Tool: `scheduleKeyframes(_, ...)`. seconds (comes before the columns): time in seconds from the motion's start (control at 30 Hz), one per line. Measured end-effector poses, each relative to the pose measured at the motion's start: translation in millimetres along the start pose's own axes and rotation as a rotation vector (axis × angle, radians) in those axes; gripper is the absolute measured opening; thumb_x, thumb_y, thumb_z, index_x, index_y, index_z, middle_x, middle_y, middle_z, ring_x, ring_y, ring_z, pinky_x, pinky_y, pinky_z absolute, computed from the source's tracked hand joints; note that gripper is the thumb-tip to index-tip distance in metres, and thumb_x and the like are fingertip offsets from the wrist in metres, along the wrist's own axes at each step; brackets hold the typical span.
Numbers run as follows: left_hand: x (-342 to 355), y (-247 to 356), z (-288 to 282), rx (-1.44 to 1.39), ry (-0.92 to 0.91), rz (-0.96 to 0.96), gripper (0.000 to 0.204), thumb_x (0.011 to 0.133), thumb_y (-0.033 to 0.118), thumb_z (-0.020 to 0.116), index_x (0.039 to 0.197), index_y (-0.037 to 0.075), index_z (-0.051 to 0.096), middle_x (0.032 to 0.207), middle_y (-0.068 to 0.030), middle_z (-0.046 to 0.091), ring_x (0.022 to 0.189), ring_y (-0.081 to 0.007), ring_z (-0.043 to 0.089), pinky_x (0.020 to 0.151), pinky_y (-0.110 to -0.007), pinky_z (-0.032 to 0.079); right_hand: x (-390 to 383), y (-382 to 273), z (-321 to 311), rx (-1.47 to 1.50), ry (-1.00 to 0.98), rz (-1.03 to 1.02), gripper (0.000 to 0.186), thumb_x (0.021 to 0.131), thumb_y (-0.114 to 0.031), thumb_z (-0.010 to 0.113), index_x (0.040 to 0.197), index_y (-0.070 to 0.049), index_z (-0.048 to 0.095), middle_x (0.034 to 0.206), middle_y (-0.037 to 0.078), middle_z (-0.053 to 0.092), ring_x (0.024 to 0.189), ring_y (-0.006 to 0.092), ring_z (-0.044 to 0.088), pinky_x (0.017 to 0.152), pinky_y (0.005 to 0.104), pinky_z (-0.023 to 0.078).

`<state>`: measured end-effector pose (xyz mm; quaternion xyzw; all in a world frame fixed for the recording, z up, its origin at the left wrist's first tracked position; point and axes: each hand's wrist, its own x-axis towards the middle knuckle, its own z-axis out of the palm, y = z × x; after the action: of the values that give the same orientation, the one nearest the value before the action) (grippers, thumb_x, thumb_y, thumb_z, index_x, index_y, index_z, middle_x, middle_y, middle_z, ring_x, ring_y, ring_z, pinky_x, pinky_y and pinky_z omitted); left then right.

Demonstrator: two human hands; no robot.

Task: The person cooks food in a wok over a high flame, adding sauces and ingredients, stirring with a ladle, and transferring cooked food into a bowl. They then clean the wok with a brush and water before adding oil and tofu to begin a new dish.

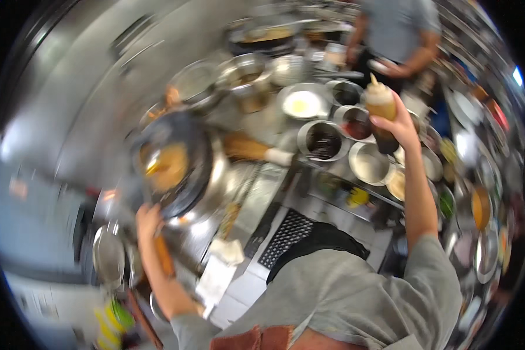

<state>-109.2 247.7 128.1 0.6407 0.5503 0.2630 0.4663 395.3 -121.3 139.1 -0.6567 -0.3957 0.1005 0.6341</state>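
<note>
My right hand [398, 123] is raised on the right, wrapped round a squeeze bottle [380, 100] of brown liquid with its nozzle pointing up. On the left, my left hand [150, 220] is closed at the near edge of a dark wok [199, 153]; blur hides the exact grip. The wok sits tilted over the stove and holds a light brown food or liquid [170, 165]. A wooden handle [163, 256] runs beside my left wrist.
Metal pots with dark sauce [323, 141] and red sauce [356, 123] stand below the bottle. A brush-like tool [248, 147] lies right of the wok. A white cloth [226, 252] hangs at the stove's front. Another person [399, 35] stands at the far right.
</note>
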Motion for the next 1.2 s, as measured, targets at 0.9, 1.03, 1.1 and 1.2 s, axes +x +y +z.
scheduleKeyframes(0.9, -5, -2, 17, -0.057, 0.155, -0.03, 0.027, 0.084, 0.02, 0.052, 0.062, 0.007, 0.043, 0.048, -0.0015, 0.038, 0.037, -0.0107, 0.036, 0.033, -0.026, 0.031, -197, 149, -265, -0.984, 0.91, 0.279, 0.073, 0.059, -0.019, 0.079, 0.119, -0.001, 0.042, 0.119, 0.018, 0.048, 0.111, 0.0312, 0.047, 0.088, 0.0359, 0.041)
scheduleKeyframes(1.03, 1, -7, 11, -0.153, 0.124, -0.053, 0.025, 0.086, 0.019, 0.05, 0.065, 0.008, 0.044, 0.053, 0.0002, 0.039, 0.039, -0.0085, 0.035, 0.034, -0.023, 0.031, -177, 150, -264, -0.733, 0.952, 0.348, 0.068, 0.057, -0.019, 0.079, 0.114, -0.003, 0.047, 0.104, 0.017, 0.059, 0.099, 0.0291, 0.057, 0.085, 0.0364, 0.043)
scheduleKeyframes(1.1, 10, -18, -6, -0.218, 0.108, -0.072, 0.02, 0.086, 0.017, 0.05, 0.07, 0.007, 0.046, 0.055, 0.0001, 0.041, 0.039, -0.0077, 0.035, 0.033, -0.022, 0.029, -167, 134, -272, -0.743, 0.896, 0.232, 0.063, 0.058, -0.019, 0.077, 0.113, -0.003, 0.049, 0.103, 0.017, 0.059, 0.098, 0.0284, 0.058, 0.084, 0.0358, 0.044)
scheduleKeyframes(1.2, -1, -29, -18, -0.22, 0.097, -0.011, 0.027, 0.085, 0.021, 0.049, 0.062, 0.008, 0.043, 0.046, 0.0013, 0.033, 0.035, -0.0094, 0.03, 0.031, -0.023, 0.028, -119, 22, -252, -0.712, 0.738, 0.1, 0.061, 0.059, -0.014, 0.077, 0.112, -0.002, 0.05, 0.103, 0.011, 0.061, 0.096, 0.0187, 0.058, 0.083, 0.0332, 0.045)
